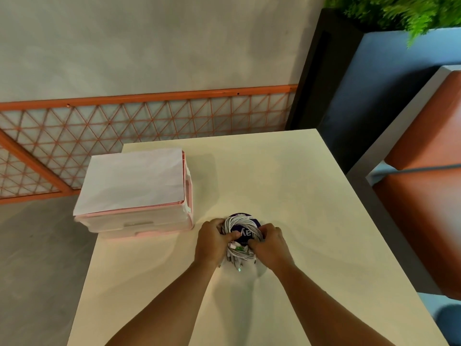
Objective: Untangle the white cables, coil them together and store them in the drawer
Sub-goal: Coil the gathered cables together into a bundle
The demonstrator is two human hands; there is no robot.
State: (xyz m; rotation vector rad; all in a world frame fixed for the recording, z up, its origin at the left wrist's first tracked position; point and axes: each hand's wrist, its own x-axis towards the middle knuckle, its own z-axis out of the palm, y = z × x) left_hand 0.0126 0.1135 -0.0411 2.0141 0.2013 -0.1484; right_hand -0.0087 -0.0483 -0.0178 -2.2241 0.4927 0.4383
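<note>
In the head view, the left hand point(212, 242) and the right hand point(270, 243) both had their fingers curled round the coiled white cables point(233, 222), held just above the counter point(299, 196), near the pink drawer unit point(139, 221). Its drawers looked closed, so one hand would probably have to let go. The springy coil could then loosen, and the plug ends point(239, 250) hanging at the near side could slip out. On the purple disc point(245, 232) inside the coil only inverted white letters like "ay" were readable.
</note>
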